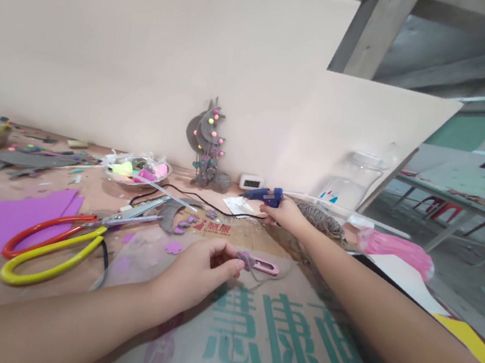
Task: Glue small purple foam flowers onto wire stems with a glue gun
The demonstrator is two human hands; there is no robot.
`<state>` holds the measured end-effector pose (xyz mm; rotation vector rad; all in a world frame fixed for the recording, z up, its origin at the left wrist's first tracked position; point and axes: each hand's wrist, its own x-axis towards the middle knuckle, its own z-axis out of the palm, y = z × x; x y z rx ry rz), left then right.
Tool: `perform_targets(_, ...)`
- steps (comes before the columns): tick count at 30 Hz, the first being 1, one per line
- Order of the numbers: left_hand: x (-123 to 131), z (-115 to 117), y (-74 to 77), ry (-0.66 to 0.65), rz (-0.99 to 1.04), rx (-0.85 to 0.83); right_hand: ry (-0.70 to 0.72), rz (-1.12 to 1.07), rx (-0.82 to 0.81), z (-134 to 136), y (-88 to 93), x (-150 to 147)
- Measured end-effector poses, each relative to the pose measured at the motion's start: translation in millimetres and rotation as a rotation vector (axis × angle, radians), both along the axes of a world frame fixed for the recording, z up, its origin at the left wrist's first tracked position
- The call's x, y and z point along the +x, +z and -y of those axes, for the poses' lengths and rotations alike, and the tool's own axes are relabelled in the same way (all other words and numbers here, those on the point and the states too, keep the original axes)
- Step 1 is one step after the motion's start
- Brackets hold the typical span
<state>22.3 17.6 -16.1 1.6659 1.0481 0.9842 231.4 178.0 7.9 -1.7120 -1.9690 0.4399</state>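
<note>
My left hand [205,268] is closed in a pinch on a small purple piece with grey yarn [246,261] about it; its exact shape is unclear. Just beyond those fingertips is a pink-handled cutter [266,266], and I cannot tell whether it touches the piece. Farther back, my right hand [283,214] is closed around the blue glue gun [270,196], whose nozzle points left. A black cord [202,201] runs across the table near it. Purple felt flowers [173,248] and a grey curved piece [167,216] lie left of my left hand.
Large scissors [58,238] lie open-bladed beside purple sheets [10,224]. A metal bowl [134,180] holds bright bits. Against the back board stand a grey moon-shaped ornament [205,139], a small digital clock [251,182] and a clear jar [353,180]. Grey yarn [322,220] lies behind my right wrist.
</note>
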Motion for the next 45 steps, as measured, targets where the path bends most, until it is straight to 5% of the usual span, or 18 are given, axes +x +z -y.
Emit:
perform_targets(5, -0.7, 0.0, 1.4, 0.01, 0.016, -0.013, 0.051, -0.017, 0.023, 25.3, 30.6, 8.7)
perform_targets(9, -1.8, -1.9, 0.6, 0.009, 0.074, -0.049, 0.094, -0.108, 0.099, 70.5, 47.7, 9.5)
perform_targets(15, -1.9, -2.0, 1.7, 0.07, 0.062, -0.001, 0.04, -0.185, 0.104, 142.0, 34.6, 12.4)
perform_targets(19, -1.2, -1.2, 4.8, 0.143, 0.015, 0.024, 0.167, -0.218, 0.09, 167.2, 20.3, 16.8)
perform_targets(30, -0.4, 1.8, 8.2, 0.13, -0.017, 0.052, 0.184, -0.257, -0.019, 173.4, 0.0, 15.9)
perform_targets(45, -0.9, 2.8, 5.8, 0.099, -0.043, 0.073, 0.245, -0.266, -0.082, 174.5, -1.1, 17.2)
